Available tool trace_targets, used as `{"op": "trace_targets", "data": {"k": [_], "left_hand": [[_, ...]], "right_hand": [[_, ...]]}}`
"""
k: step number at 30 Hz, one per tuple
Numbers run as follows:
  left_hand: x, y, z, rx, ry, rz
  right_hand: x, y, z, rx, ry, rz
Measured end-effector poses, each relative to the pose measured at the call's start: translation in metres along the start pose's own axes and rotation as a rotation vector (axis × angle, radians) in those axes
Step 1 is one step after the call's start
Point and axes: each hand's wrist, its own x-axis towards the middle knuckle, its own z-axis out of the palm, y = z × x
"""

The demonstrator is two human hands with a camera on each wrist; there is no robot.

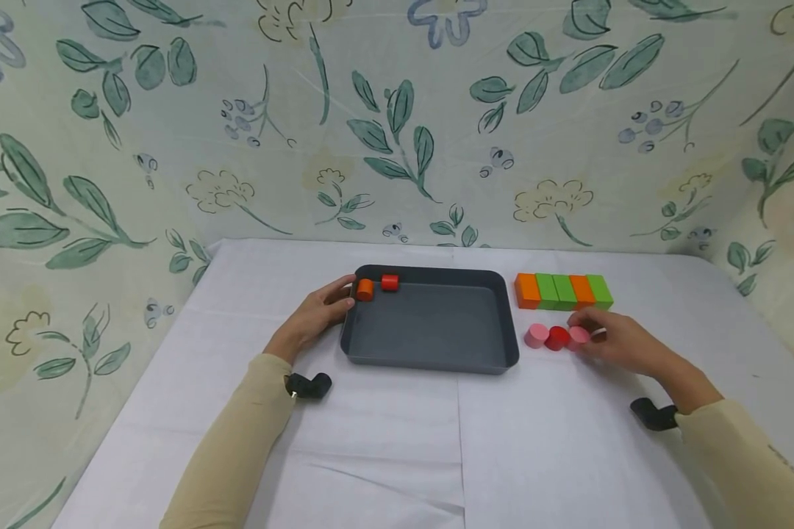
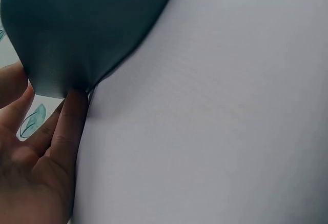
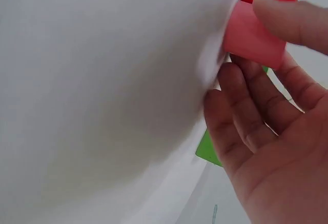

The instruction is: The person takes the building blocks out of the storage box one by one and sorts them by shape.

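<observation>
A dark grey tray (image 1: 430,319) lies on the white cloth. My left hand (image 1: 317,312) holds its left side; in the left wrist view, the fingers (image 2: 69,126) meet the tray's outer wall (image 2: 77,39). Inside the tray's far left corner are an orange cylinder (image 1: 365,290) and a red cylinder (image 1: 390,283). To the tray's right, my right hand (image 1: 618,342) pinches a pink cylinder (image 1: 578,338), which the right wrist view shows between thumb (image 3: 292,24) and fingers. Left of it in a row stand another red cylinder (image 1: 557,338) and another pink cylinder (image 1: 537,336).
Behind the row of cylinders, several orange and green blocks (image 1: 564,292) sit side by side, close to the tray's right side. White cloth (image 1: 397,441) covers the table. A leaf-and-flower patterned curtain (image 1: 397,132) hangs along the table's far edge.
</observation>
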Motion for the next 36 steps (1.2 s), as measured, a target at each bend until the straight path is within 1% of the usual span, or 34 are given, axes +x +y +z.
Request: {"op": "trace_targets", "data": {"k": [4,8,12,14,16,18,21,24,28,31,36], "left_hand": [[0.0,0.0,0.0,0.012,-0.004,0.001],[-0.002,0.0,-0.003,0.016,-0.007,0.0],[-0.003,-0.002,-0.009,0.012,0.002,-0.001],[-0.003,-0.004,-0.012,0.018,0.004,0.003],[-0.003,-0.006,-0.014,0.016,0.005,0.006],[-0.003,-0.007,-0.014,0.015,0.004,0.005],[-0.004,-0.007,-0.011,0.02,0.004,-0.006],[-0.005,-0.006,-0.007,0.015,0.002,-0.003],[-0.004,-0.005,-0.004,-0.005,-0.004,0.014],[-0.002,-0.005,-0.003,-0.005,-0.003,0.009],[-0.002,-0.004,-0.003,0.001,0.0,0.008]], "right_hand": [[-0.007,-0.006,-0.014,-0.022,-0.014,-0.016],[-0.008,-0.018,-0.035,-0.042,0.038,-0.07],[0.005,-0.043,-0.049,-0.032,0.076,-0.093],[0.014,-0.06,-0.052,-0.028,0.082,-0.105],[0.023,-0.079,-0.052,-0.024,0.08,-0.138],[0.033,-0.098,-0.049,-0.03,0.073,-0.187],[0.048,-0.126,-0.04,-0.052,0.035,-0.265],[0.062,-0.152,-0.028,-0.092,-0.007,-0.328],[0.079,-0.18,-0.011,-0.153,-0.049,-0.408],[0.09,-0.198,0.002,-0.166,-0.076,-0.439],[0.106,-0.223,0.023,-0.191,-0.115,-0.424]]}}
